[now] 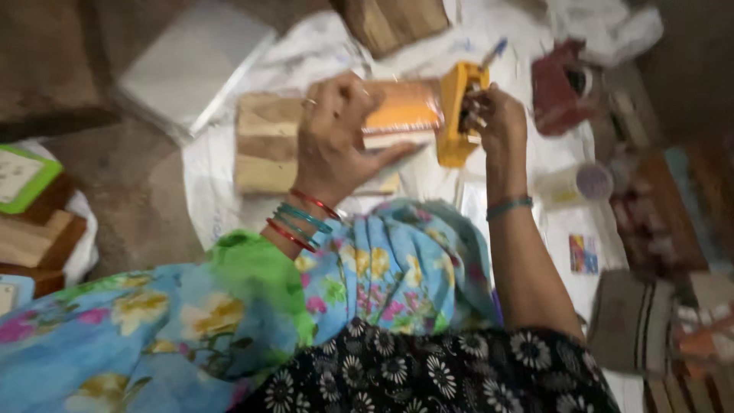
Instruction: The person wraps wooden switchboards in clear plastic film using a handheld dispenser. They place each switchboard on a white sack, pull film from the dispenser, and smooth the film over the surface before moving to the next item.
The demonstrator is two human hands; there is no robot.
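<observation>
1. The left hand [334, 134] sits just above the middle of the frame, fingers curled over and pressing on an orange packet [403, 113] — a flat, wrapped pack with a pale lower edge.
2. The right hand [495, 116] is to the right of it, upper centre, fingers closed together around the side of a yellow tape dispenser [456, 113]; the picture is blurred, so what the fingertips pinch there cannot be told.
3. The dispenser stands upright, touching the right end of the orange packet.
4. Red and teal bangles [302, 216] ring the left wrist — a teal band circles the right one.
5. A wooden block [265, 145] lies left of the packet, partly behind the left hand, on white sheeting [210, 172].
6. A maroon object [560, 86] lies at upper right, well apart from the hands.
7. A green-edged board [23, 176] shows at the left edge.
</observation>
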